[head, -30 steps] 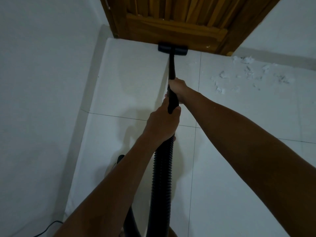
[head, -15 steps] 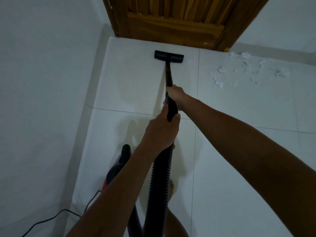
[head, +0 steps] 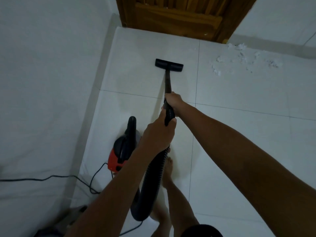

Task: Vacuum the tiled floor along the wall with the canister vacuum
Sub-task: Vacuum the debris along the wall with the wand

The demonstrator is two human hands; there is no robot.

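Observation:
The black floor nozzle rests on the white tiled floor, a short way in front of the wooden door. Its black wand runs back into my hands. My right hand grips the wand's lower end. Just behind it, my left hand holds the ribbed black hose, which loops down near my legs. The red and black canister sits by the left wall. White paper scraps lie along the far wall at the right.
A black power cord trails from the canister along the left wall's foot. My bare foot stands beside the hose. A dark object lies at the wall's base, bottom left.
The nozzle has been pulled back from the door's threshold toward me. The view has backed away, and the canister and cord have come into sight.

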